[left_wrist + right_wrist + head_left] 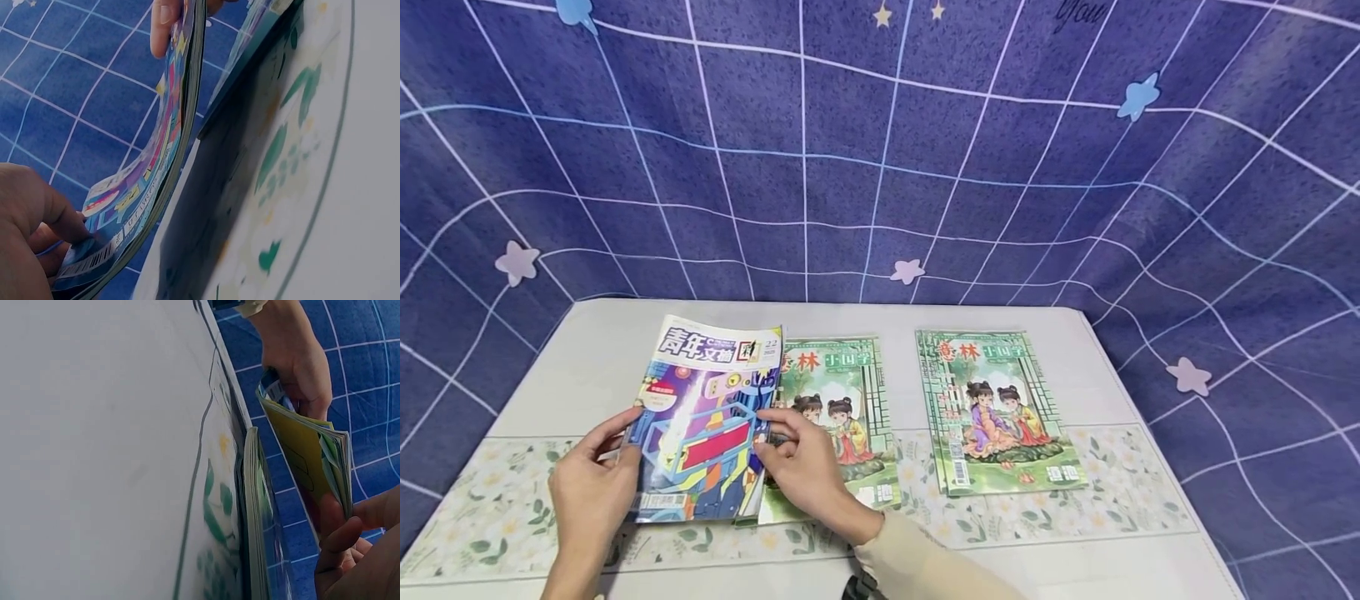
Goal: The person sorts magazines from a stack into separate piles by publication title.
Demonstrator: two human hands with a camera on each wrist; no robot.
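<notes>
A magazine with a purple and blue cover (703,433) is held raised above the table, bowed between both hands. My left hand (597,479) pinches its left edge, thumb on the cover; the left wrist view shows that hand (31,225) near the barcode corner. At the opposite edge my right hand (808,467) grips the page side, with thumb and fingers about the pages in the right wrist view (356,550). Partly hidden under the raised magazine and the right hand lies a green magazine (868,400) with two cartoon children on its cover.
To the right lies a small stack of green magazines (1007,417) with the same cover. The white table (1112,375) carries a floral band (1138,483) across its middle. A dark blue grid-patterned cloth (850,183) with stars hangs behind and at the sides.
</notes>
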